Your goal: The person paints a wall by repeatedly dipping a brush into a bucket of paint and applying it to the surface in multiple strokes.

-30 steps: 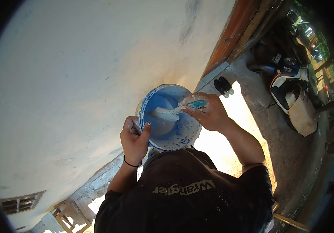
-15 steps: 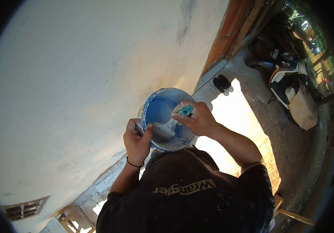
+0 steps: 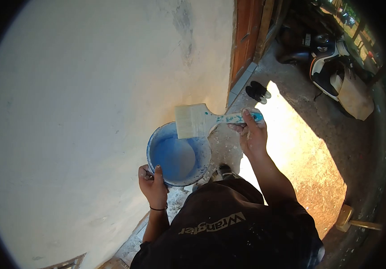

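My left hand [image 3: 153, 184] grips the near-left rim of a blue bucket [image 3: 157, 134], thumb over the edge. Pale liquid lies in the bottom of the bucket, and its inner wall is smeared blue and white. In my right hand [image 3: 252, 134] is the handle of a wide paintbrush [image 3: 192, 122], which is spotted with turquoise. The brush is held level above the bucket's far rim, its pale bristles pointing left toward the wall. Whitish stains show on the fingers of both hands.
A whitish wall [image 3: 81, 112] fills the left side. Beyond stand a wooden door [image 3: 246, 40], a pair of dark shoes [image 3: 256, 92] and a parked motorbike [image 3: 325, 67]. A wooden object [image 3: 344, 218] lies at the lower right. Sunlight crosses the concrete floor [image 3: 282, 96].
My right hand has lifted the brush out of the bucket and moved right, turning the bristles leftward. The bucket and my left hand sit slightly lower and further left in view.
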Tool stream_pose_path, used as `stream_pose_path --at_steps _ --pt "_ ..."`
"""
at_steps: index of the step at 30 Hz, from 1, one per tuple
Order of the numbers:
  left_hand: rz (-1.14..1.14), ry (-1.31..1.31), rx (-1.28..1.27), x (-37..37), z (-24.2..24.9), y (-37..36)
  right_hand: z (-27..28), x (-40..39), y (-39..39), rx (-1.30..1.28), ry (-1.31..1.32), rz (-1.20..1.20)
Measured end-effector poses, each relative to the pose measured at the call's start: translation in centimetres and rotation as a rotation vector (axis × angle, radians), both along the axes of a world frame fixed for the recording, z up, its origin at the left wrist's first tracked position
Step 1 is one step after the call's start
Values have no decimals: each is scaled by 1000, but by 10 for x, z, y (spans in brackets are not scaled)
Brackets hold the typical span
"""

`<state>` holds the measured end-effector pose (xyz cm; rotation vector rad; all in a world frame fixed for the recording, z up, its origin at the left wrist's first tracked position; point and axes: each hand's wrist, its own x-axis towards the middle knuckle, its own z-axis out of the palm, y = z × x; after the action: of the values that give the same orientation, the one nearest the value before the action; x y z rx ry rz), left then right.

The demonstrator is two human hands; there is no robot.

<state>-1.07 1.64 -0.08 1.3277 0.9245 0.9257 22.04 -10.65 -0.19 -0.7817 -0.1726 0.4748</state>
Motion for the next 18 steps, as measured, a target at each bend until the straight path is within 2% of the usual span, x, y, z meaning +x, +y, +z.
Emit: stream_pose_path --at_steps 2,6,9,13,18 --pt "39 2 -2 -5 -1 3 -6 18 8 98 170 -127" --pt "64 -40 34 -7 2 3 -32 57 45 238 205 -244" --pt "60 42 2 -11 13 -3 -47 74 77 394 317 -268" --pt "86 58 71 -15 5 5 -67 80 116 349 388 -316" --pt "87 62 152 -15 1 8 -81 76 104 287 416 -354"
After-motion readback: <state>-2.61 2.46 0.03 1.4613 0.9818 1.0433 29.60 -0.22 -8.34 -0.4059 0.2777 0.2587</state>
